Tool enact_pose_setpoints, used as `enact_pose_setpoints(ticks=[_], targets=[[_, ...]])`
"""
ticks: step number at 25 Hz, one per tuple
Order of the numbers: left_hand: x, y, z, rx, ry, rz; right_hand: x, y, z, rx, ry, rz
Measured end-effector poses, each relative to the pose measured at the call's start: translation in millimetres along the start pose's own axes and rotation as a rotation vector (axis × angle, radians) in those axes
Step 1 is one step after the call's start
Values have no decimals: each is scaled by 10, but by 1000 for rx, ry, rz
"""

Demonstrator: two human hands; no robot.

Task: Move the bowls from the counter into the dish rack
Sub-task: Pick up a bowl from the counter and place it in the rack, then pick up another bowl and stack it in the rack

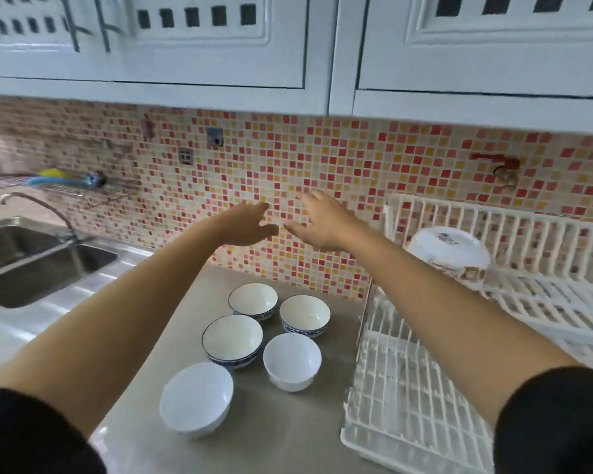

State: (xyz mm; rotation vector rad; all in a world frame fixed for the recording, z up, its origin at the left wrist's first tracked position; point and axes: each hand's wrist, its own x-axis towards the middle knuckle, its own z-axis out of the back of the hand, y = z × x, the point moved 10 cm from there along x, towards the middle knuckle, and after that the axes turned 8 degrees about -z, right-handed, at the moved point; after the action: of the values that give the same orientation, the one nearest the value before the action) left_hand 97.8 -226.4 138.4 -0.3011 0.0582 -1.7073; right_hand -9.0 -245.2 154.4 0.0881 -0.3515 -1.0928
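Hovering empty with fingers spread, the left hand (pixel 243 225) and right hand (pixel 317 224) are held well above five bowls (pixel 233 339) clustered on the counter (pixel 281 425) beneath them. Right of the hands, one bowl (pixel 449 251) is already seated in the dish rack (pixel 408 388). Glazed, rigid, probably slippery and breakable, each is best pinched at the rim.

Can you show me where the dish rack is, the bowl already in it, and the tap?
dish rack (pixel 404 398): head view, on the white grid of its lower tray.
upside-down bowl (pixel 449 248): head view, on its white base.
tap (pixel 38 205): head view, on its curved spout.
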Motion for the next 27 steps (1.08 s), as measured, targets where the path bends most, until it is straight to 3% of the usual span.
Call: enact_pose_setpoints(ticks=[4,8,12,15,21,24,27], targets=[[-589,1005,-697,-18,77,227,-73,571,-1132,145,164,-11],[-1236,1917,-1792,-64,239,471,-422,475,-2494,238,361,-224],[-1696,2208,-2594,-145,324,558,-746,184,-3427,265,479,-443],[-1929,2218,-3045,-200,363,599,-993,157,-3983,264,621,-474],[-1928,2224,-2976,-231,297,632,-1073,287,-4146,280,629,-451],[-1860,2211,-2568,-255,265,596,-981,383,-3794,364,605,-444],[-1670,2118,-1951,-370,128,566,-802,371,-3120,491,451,-467]])
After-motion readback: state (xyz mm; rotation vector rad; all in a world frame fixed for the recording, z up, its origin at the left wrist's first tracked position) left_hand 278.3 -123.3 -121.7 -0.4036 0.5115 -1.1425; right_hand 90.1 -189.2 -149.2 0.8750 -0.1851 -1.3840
